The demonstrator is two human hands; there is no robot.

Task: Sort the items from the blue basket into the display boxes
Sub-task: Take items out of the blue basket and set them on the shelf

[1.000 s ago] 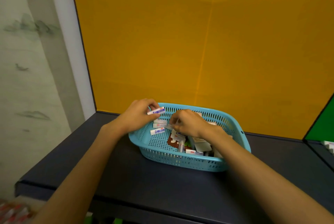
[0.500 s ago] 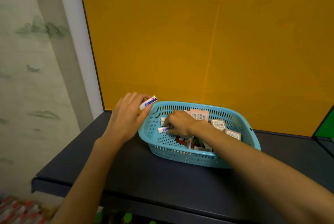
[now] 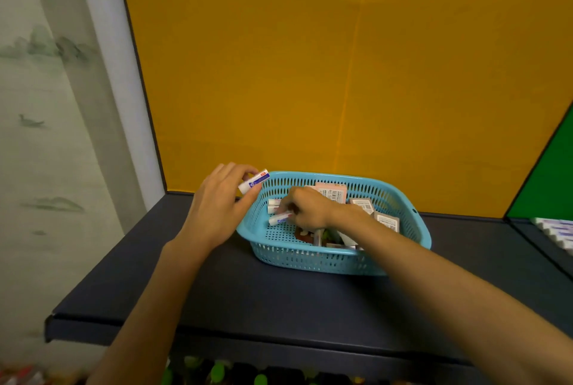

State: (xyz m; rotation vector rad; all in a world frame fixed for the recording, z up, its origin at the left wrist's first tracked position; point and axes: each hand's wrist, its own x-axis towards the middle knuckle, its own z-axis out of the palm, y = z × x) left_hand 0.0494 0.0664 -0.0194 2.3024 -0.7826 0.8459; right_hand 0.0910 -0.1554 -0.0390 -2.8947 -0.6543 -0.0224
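Observation:
The blue basket [image 3: 310,257] stands on a dark shelf top [image 3: 248,291] against a yellow back panel. Inside lie several small white tubes, pink and white packets and a brown item. My left hand [image 3: 217,207] hovers just outside the basket's left rim and pinches a small white tube [image 3: 253,181] with a blue and red label between thumb and fingers. My right hand [image 3: 305,207] is down inside the basket, fingers curled round another white tube [image 3: 280,218] on the basket floor. A third tube [image 3: 273,202] lies just behind it.
A white display tray [image 3: 558,231] with rows of items shows at the right edge, below a green panel. Under the shelf's front edge sit several bottles with green caps [image 3: 217,370]. A pale wall is on the left.
My left hand has lifted its tube out of the basket to just beyond the left rim. My right hand has reached to the basket's left part and closed on a tube.

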